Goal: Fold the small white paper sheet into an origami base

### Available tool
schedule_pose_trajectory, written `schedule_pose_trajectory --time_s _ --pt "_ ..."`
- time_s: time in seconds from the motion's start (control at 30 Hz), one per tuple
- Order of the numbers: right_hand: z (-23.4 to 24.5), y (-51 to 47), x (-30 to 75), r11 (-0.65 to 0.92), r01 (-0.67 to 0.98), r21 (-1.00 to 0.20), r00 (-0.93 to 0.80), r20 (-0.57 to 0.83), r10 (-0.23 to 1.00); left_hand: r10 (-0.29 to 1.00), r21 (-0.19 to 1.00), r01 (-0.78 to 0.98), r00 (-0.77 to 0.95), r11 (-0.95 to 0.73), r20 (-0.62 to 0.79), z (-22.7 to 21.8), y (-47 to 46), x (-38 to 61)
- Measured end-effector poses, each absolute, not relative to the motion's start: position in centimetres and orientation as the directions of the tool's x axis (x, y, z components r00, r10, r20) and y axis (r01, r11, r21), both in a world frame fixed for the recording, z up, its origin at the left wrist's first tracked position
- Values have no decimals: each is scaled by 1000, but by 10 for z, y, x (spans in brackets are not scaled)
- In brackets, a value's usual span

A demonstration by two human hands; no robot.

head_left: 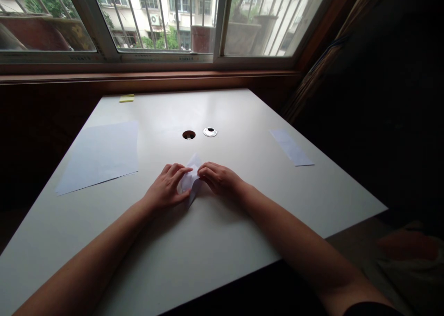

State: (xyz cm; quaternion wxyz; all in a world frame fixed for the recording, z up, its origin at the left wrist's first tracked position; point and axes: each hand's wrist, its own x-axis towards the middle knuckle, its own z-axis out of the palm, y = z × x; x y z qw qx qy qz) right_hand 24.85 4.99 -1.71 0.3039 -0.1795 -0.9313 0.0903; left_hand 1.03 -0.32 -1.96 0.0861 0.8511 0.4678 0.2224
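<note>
Head view: folded paper [190, 181] at mid white table [208, 246] — left hand [169, 185] grasps one side, right hand [219, 177] pinches the other — probably best: hold left steady, match edges before pressing

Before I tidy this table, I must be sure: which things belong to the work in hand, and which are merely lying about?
Belongs:
folded paper, in left hand and right hand

Apparently just lying about:
paper sheets, left
paper strip, right
yellow pad, far edge
silvery disc, middle
</note>
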Motion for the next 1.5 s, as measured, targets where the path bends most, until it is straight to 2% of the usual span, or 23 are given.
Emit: schedule_pose_trajectory --time_s 0.37,0.5,0.77,0.97,1.13,1.27,1.4,1.5 --pt "-20 52 248 918 257 -302 -763 520 385 832 366 748 489 -554 263 -21 1 8" --pt "-22 54 250 908 235 -347 -761 515 394 856 439 735 450 -517 255 -19 0 8" --pt "-26 61 256 854 276 -442 -704 512 493 859 577 638 407 -510 310 -23 2 3" --pt "-19 65 265 834 289 -469 -721 467 512 827 510 652 464 -561 317 -21 2 4" --pt "-6 60 268 881 208 -426 -819 416 394 814 454 676 487 -581 317 -19 2 6" --pt "-5 55 260 888 147 -436 -847 408 340 824 449 691 469 -567 319 -20 2 7" --pt "-8 50 251 884 120 -452 -845 422 330 831 447 701 448 -555 329 -21 2 8" --pt "-9 47 250 861 141 -489 -819 431 379 829 437 706 448 -557 333 -21 2 8"
